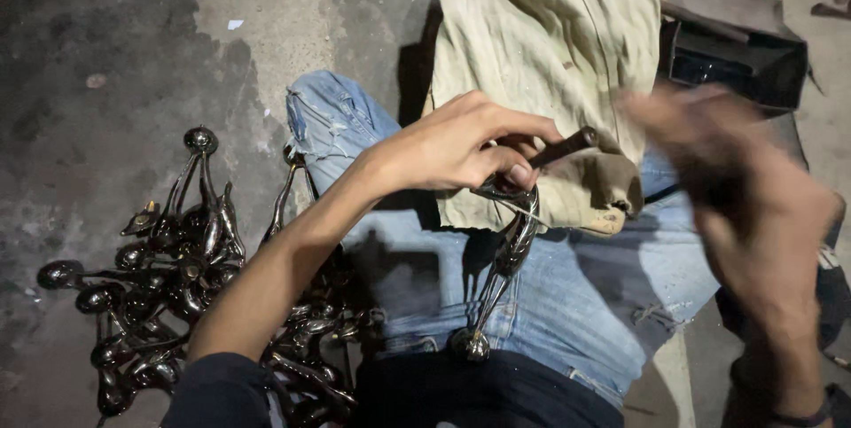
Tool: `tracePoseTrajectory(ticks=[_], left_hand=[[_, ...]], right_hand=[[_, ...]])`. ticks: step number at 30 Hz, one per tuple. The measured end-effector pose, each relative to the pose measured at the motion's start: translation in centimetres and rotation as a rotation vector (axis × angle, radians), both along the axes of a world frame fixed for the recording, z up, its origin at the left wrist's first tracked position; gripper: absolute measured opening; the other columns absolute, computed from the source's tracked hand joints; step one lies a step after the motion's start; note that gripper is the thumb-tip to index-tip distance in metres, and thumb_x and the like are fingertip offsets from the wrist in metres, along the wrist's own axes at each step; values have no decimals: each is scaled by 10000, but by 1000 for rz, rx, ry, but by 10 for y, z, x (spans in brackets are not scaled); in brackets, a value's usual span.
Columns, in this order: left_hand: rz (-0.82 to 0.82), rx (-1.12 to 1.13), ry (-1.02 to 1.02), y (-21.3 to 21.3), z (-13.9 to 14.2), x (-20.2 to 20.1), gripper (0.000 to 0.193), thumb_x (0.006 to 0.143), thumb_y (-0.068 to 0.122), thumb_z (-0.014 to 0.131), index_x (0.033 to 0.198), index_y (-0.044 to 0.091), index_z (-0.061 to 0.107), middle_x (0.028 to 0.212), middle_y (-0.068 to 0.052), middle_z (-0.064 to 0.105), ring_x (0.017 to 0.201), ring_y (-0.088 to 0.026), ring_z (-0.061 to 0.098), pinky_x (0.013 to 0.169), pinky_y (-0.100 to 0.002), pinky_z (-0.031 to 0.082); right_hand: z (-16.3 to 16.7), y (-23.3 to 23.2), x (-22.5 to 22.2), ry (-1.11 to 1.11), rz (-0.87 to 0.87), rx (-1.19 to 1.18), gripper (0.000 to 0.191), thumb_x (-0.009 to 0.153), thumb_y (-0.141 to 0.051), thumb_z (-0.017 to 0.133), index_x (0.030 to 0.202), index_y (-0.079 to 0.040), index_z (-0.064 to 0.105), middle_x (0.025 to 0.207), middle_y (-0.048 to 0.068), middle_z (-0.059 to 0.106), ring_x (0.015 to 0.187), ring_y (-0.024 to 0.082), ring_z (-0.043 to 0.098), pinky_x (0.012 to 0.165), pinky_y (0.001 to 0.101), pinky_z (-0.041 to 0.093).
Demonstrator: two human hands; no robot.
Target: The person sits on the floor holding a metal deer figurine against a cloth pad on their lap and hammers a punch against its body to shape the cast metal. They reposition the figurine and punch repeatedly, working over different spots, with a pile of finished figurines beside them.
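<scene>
**A:** What does the head view give you?

**B:** I see my left hand (461, 149) curled tight around the upper end of a metal part (510, 246). It is a dark, shiny piece: a curved, swelling body that narrows to a thin stem with a small round knob at the bottom. It hangs over my lap, in front of the jeans (550, 304), its top just at the lower edge of a cloth (550, 65).

**A:** And the right hand?

**B:** My right hand (709, 153) is blurred, raised to the right of the part. I cannot tell whether it is wide or closed, or what it has in it. A dark rod (567, 146) pokes out from behind my left fingers towards it.

**A:** The cloth?

**B:** Pale, greenish-beige, creased, draped over my knee, with a folded lump at its lower right.

**A:** Any containers?

**B:** One dark box (736, 60) on the floor (115, 47) at upper right; its inside is too dark to read. On the left, a loose pile (168, 277) of the same shiny parts lies heaped on the concrete, knobs and stems tangled together, beside my left forearm.
</scene>
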State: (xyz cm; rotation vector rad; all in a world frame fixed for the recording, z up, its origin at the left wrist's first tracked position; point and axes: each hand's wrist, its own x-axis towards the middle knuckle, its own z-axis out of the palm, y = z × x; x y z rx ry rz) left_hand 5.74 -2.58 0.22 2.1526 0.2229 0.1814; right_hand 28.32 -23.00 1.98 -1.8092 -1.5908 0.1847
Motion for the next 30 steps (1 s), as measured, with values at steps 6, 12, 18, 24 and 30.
tracePoseTrajectory(ticks=[6,12,18,24,30], left_hand=[[-21,-36,-67,1,-3,-4,297,937,27,655,1220,99,710,888,-46,826,758,-148,802,640,-313,597],[-12,-63,-125,-1,-3,-8,292,940,35,671,1231,64,675,931,-53,811,860,-134,813,744,-311,652],[10,-36,23,-1,10,-5,315,885,71,674,1199,94,702,866,-45,813,737,-160,795,630,-369,602],[-36,-7,-51,-1,11,-12,303,897,-4,637,1193,39,684,922,-77,817,857,-161,817,742,-331,618],[-27,-91,-31,-1,12,-11,326,909,-10,608,1212,68,700,921,-75,822,841,-132,813,713,-307,633]], right_hand=[[5,-4,-2,-256,-19,-119,712,671,61,742,1366,-20,613,1139,250,697,1019,390,686,872,458,544],[3,-3,3,-327,-35,-206,665,728,43,756,1372,-77,638,1061,233,712,940,382,693,819,445,541],[-8,-11,-4,-128,-87,35,480,856,36,685,1319,-75,622,1098,209,703,909,347,682,809,399,542],[-5,-14,-6,-401,-109,-256,747,685,-36,834,1406,-66,643,994,218,735,807,344,714,736,431,563],[-7,-21,-11,352,-316,-37,381,952,-116,747,1269,17,583,972,292,636,758,408,586,691,442,465]])
